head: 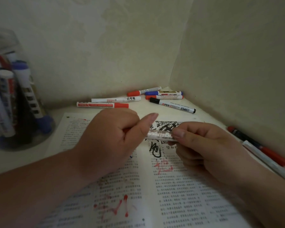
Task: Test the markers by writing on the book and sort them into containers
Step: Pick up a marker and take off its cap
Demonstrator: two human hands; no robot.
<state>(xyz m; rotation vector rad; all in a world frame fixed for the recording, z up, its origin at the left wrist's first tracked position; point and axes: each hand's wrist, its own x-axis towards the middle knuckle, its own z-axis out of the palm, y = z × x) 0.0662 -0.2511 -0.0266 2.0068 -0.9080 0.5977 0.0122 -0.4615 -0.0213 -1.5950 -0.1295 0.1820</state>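
A white marker (158, 135) with a red cap end lies level between both hands, above the open book (179, 186). My left hand (109, 139) grips its red cap end, thumb raised. My right hand (209, 145) pinches the other end of the barrel. The book's pages carry printed text with red and black scribbles. Several loose markers (115, 99) lie on the table beyond the book, red, blue and black capped. A clear jar (11, 96) at the left holds several markers upright.
Walls meet in a corner behind the loose markers. More markers (262, 150) lie along the right wall beside the book. The white tabletop (15, 160) shows between the jar and the book.
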